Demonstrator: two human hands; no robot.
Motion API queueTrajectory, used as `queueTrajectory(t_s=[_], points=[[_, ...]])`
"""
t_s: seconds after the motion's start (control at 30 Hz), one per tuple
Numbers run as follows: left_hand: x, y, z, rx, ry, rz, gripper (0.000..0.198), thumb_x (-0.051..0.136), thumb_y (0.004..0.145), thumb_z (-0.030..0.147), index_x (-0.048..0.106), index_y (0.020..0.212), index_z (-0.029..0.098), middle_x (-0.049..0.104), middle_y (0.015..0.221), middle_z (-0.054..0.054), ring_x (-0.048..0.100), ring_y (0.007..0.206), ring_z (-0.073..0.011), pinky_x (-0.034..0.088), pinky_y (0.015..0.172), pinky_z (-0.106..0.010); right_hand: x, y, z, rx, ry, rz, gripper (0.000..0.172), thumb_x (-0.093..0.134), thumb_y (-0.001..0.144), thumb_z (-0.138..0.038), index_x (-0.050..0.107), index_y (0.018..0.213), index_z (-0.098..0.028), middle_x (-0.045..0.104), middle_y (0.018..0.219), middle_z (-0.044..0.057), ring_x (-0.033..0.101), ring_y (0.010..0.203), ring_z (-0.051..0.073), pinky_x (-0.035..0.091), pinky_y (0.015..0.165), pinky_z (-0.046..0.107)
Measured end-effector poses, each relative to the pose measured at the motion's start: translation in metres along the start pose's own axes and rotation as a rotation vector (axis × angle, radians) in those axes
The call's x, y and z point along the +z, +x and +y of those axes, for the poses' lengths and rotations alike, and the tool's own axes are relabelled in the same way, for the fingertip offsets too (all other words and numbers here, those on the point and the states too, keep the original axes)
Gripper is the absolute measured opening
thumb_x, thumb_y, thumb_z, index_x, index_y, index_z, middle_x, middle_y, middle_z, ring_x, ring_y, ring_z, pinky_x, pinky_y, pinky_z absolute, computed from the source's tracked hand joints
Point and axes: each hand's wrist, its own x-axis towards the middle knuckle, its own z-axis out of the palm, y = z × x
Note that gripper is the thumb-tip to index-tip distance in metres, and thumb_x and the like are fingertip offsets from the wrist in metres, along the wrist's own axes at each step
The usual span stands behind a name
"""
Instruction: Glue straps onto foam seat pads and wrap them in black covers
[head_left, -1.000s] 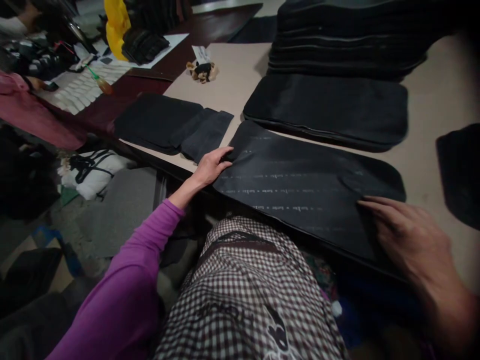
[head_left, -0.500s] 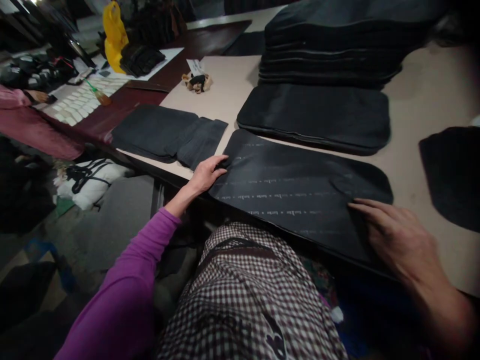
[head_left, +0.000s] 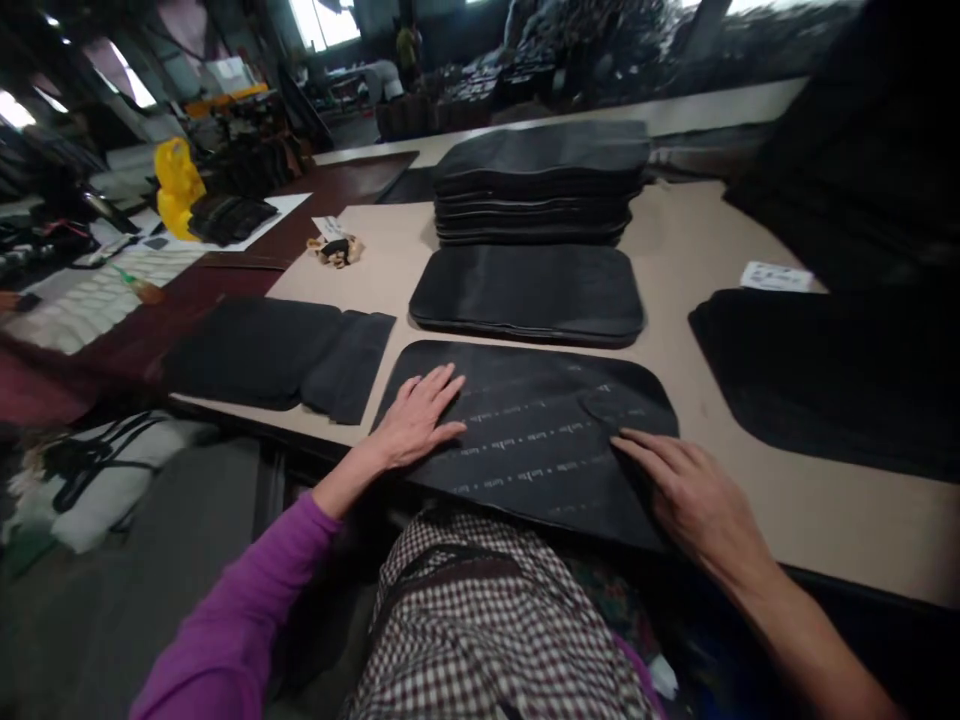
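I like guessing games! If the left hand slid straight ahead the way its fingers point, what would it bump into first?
Probably the single dark panel lying just past the marked panel that the left hand rests on.

The black panel (head_left: 540, 430) carries rows of small pale marks, too blurred to read.

A garment or upholstery workshop: a long counter (head_left: 697, 250) carries a stack of black padded panels (head_left: 540, 180), with cut fabric pieces (head_left: 277, 355) and more worktables behind.
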Motion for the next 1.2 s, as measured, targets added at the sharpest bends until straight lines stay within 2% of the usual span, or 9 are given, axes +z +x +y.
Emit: queueTrajectory(t_s=[0.13, 0.23, 0.37, 0.5, 0.6, 0.83, 0.97, 1.07, 1.2], points=[[0.013, 0.013, -0.004, -0.008, 0.131, -0.117, 0.074, 0.037, 0.107, 0.063, 0.029, 0.169, 0.022, 0.024, 0.176, -0.014, 0.024, 0.164, -0.0302, 0.022, 0.13, -0.056, -0.01, 0.0, -0.005, 0.049, 0.158, 0.031, 0.056, 0.044, 0.089, 0.0, 0.065, 0.137, -0.02, 0.067, 0.141, 0.009, 0.063, 0.122, 0.027, 0.056, 0.105, 0.048], [0.02, 0.009, -0.018, -0.02, 0.201, -0.097, 0.073, 0.037, 0.107, 0.061, 0.03, 0.169, 0.023, 0.023, 0.176, -0.014, 0.025, 0.163, -0.0324, 0.024, 0.128, -0.059, -0.019, 0.001, -0.001, 0.167, 0.242, 0.095, 0.046, 0.042, 0.096, -0.006, 0.068, 0.13, -0.022, 0.071, 0.132, 0.009, 0.065, 0.121, 0.025, 0.057, 0.105, 0.044], [0.019, 0.012, -0.021, -0.089, 0.223, -0.042, 0.074, 0.034, 0.108, 0.059, 0.03, 0.169, 0.018, 0.027, 0.174, -0.019, 0.028, 0.162, -0.0356, 0.028, 0.126, -0.063, -0.026, 0.023, 0.005, 0.341, 0.113, 0.105, 0.04, 0.038, 0.105, -0.019, 0.067, 0.133, -0.017, 0.068, 0.136, 0.014, 0.062, 0.127, 0.029, 0.051, 0.111, 0.047], [0.016, 0.044, -0.011, 0.004, 0.17, -0.027, 0.074, 0.034, 0.108, 0.058, 0.025, 0.17, 0.019, 0.024, 0.176, -0.017, 0.025, 0.163, -0.0325, 0.024, 0.128, -0.061, -0.015, 0.072, 0.007, 0.231, 0.067, -0.017, 0.056, 0.034, 0.111, -0.043, 0.049, 0.156, -0.013, 0.044, 0.165, 0.017, 0.039, 0.154, 0.032, 0.036, 0.123, 0.054], [0.019, 0.068, -0.013, 0.029, 0.151, -0.078, 0.074, 0.033, 0.108, 0.059, 0.026, 0.17, 0.02, 0.024, 0.176, -0.015, 0.023, 0.164, -0.0308, 0.021, 0.129, -0.06, 0.001, 0.098, 0.011, 0.1, 0.056, -0.148, 0.067, 0.031, 0.11, -0.055, 0.037, 0.164, -0.015, 0.031, 0.172, 0.016, 0.029, 0.16, 0.031, 0.024, 0.128, 0.056], [0.021, 0.056, -0.064, -0.177, 0.154, -0.143, 0.074, 0.024, 0.108, 0.06, 0.025, 0.17, 0.019, 0.018, 0.178, -0.014, 0.02, 0.165, -0.031, 0.02, 0.129, -0.061, 0.018, 0.084, 0.047, 0.282, -0.007, -0.243, 0.074, 0.022, 0.11, -0.06, 0.033, 0.165, -0.011, 0.026, 0.173, 0.018, 0.027, 0.16, 0.031, 0.02, 0.127, 0.061], [0.01, 0.046, -0.083, -0.317, 0.157, -0.116, 0.072, 0.026, 0.108, 0.058, 0.029, 0.168, 0.017, 0.026, 0.175, -0.019, 0.027, 0.162, -0.034, 0.022, 0.127, -0.064, 0.016, 0.078, 0.06, 0.39, -0.013, -0.203, 0.073, 0.022, 0.111, -0.057, 0.035, 0.163, -0.007, 0.034, 0.17, 0.022, 0.031, 0.158, 0.034, 0.024, 0.125, 0.062], [-0.003, 0.046, -0.079, -0.349, 0.177, -0.037, 0.072, 0.027, 0.109, 0.056, 0.032, 0.167, 0.015, 0.031, 0.173, -0.021, 0.03, 0.161, -0.0357, 0.023, 0.126, -0.064, 0.003, 0.081, 0.054, 0.457, -0.047, -0.114, 0.07, 0.026, 0.111, -0.053, 0.045, 0.156, -0.002, 0.039, 0.165, 0.028, 0.036, 0.154, 0.04, 0.032, 0.12, 0.063], [-0.009, 0.041, -0.045, -0.223, 0.053, -0.026, 0.074, 0.029, 0.109, 0.058, 0.025, 0.17, 0.015, 0.024, 0.176, -0.018, 0.023, 0.164, -0.0327, 0.018, 0.129, -0.058, -0.018, 0.077, 0.018, 0.364, -0.033, -0.053, 0.073, 0.028, 0.112, -0.053, 0.039, 0.158, 0.002, 0.033, 0.168, 0.029, 0.032, 0.156, 0.042, 0.032, 0.122, 0.059]])
